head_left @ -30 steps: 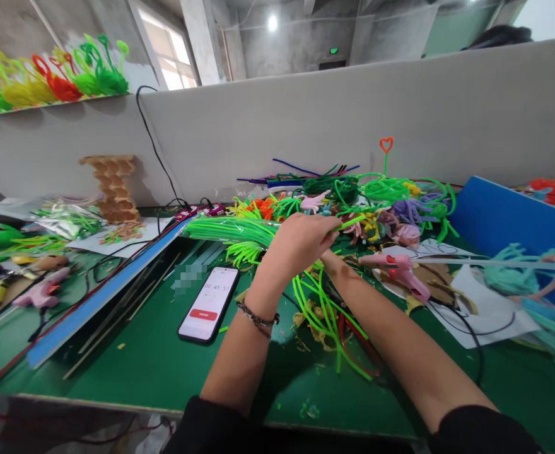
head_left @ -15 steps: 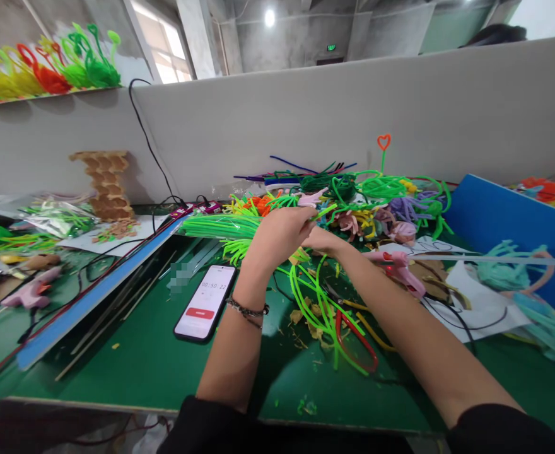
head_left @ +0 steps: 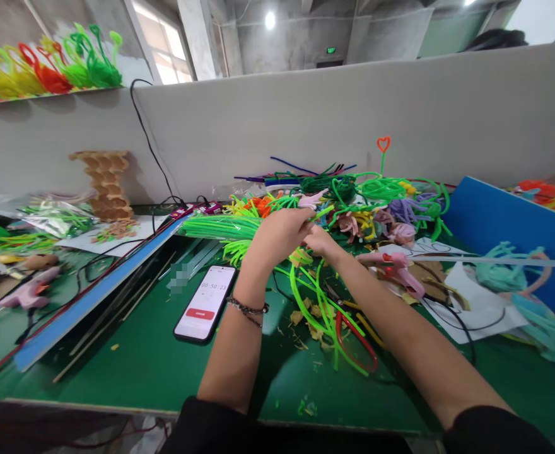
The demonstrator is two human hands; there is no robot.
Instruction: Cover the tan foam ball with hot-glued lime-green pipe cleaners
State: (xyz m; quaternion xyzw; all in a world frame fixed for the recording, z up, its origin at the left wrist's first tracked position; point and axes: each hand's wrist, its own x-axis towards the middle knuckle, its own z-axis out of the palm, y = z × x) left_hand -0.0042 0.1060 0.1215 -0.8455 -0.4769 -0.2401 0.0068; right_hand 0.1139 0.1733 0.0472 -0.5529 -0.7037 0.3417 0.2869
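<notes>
At frame centre, the bare left hand (head_left: 282,234) pinches a bright-green fuzzy stem (head_left: 325,213), the bare right hand (head_left: 322,243) hides its hold, and work seems unfinished, loose lime-green fuzzy stems (head_left: 300,308) lying below.

1. A green table (head_left: 130,378) carries the clutter, with small scraps dotting its front part.
2. A phone (head_left: 205,302), its screen lit, lies face up left of centre.
3. Loose bright-green stems (head_left: 301,302) sprawl at the middle, beside a red-handled tool (head_left: 373,354).
4. Toward the right lie a pink glue gun (head_left: 407,274) and white paper (head_left: 476,312).
5. At the far left rests another pink glue gun (head_left: 30,295), beyond a long blue-edged board (head_left: 93,296).
</notes>
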